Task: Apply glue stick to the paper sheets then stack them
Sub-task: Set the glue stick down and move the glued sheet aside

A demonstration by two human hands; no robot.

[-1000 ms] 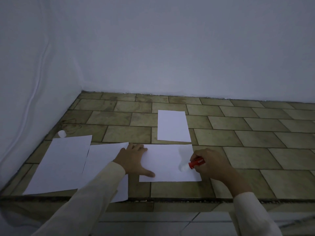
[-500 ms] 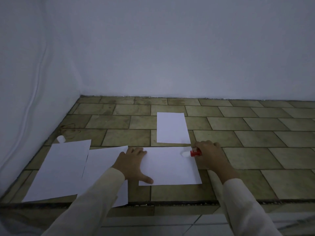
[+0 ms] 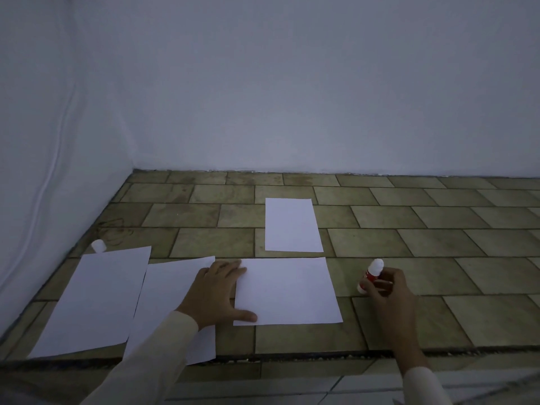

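Observation:
Several white paper sheets lie on the tiled counter (image 3: 438, 247). My left hand (image 3: 216, 290) presses flat on the left edge of the near middle sheet (image 3: 289, 290). My right hand (image 3: 385, 290) grips a red and white glue stick (image 3: 371, 273), held upright on the tiles just right of that sheet, white tip up. A smaller-looking sheet (image 3: 292, 225) lies behind the middle one. Two more sheets (image 3: 96, 299) (image 3: 172, 287) lie to the left; my left sleeve covers part of the nearer one.
A small white cap (image 3: 98, 245) stands by the far corner of the leftmost sheet. White walls close the counter at the back and left. The counter's front edge (image 3: 321, 356) runs under my forearms.
My right hand has carried the glue stick off the middle sheet's far right corner to the tiles on its right, turning the tip upward. My left hand stays pressed on the sheet.

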